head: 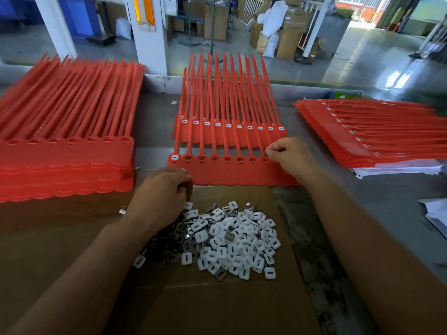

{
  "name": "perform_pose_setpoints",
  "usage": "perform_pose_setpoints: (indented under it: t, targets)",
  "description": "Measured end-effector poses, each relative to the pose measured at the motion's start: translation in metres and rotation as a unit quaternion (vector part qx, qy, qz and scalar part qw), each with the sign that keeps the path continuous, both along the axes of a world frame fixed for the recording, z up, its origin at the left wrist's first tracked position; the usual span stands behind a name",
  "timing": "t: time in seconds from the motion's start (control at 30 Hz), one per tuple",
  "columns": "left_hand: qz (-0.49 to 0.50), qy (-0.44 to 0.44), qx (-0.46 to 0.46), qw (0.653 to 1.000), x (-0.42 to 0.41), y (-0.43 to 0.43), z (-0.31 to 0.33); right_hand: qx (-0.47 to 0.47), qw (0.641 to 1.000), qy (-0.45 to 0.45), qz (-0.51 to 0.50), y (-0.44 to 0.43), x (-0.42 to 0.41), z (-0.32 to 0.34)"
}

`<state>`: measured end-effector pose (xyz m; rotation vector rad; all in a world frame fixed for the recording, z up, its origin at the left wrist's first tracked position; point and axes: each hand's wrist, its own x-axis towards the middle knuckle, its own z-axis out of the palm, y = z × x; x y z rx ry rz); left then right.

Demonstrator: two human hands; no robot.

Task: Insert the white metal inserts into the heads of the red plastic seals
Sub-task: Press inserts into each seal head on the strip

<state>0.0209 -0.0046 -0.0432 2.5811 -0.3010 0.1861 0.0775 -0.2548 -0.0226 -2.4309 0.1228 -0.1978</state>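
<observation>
A strip of joined red seals (232,174) lies in front of me, tails pointing away. Its leftmost head holds a white insert (174,157); the heads to the right show dark metal pieces. Behind it lies a second strip (229,135) with white inserts in every head. A heap of loose white inserts (232,240), some showing grey metal backs, sits on brown cardboard near me. My left hand (162,197) rests with curled fingers at the heap's far left edge, touching the strip's front edge. My right hand (287,155) pinches something small over the strip's right-end head.
A tall stack of red seal strips with unfilled heads (65,151) stands at the left. A fanned stack of filled strips (377,134) lies at the right on white paper. The cardboard sheet (217,305) covers a grey table. A factory floor with boxes lies beyond.
</observation>
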Motion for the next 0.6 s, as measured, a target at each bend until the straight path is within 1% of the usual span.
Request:
perform_pose_setpoints:
  t: [0.13,0.37,0.43,0.53,0.6]
  targets:
    - [0.002,0.001,-0.001,1.000,0.0000,-0.0005,-0.0007,-0.009,1.000,0.025,0.006,-0.0030,0.0052,-0.0066]
    - [0.004,0.000,-0.005,1.000,-0.0010,0.0000,-0.0006,-0.068,0.997,0.016,0.043,-0.0029,0.0063,-0.0081]
    - [0.003,0.000,-0.004,1.000,-0.0012,-0.0002,-0.0003,-0.060,0.998,0.013,0.034,-0.0029,0.0061,-0.0083]
    - [0.002,0.004,-0.002,1.000,-0.0007,-0.0009,0.0004,-0.016,1.000,-0.006,-0.003,-0.0011,0.0057,-0.0094]
    - [0.002,0.006,-0.001,1.000,-0.0005,-0.0008,0.0005,-0.012,1.000,-0.008,-0.022,0.0012,0.0067,-0.0101]
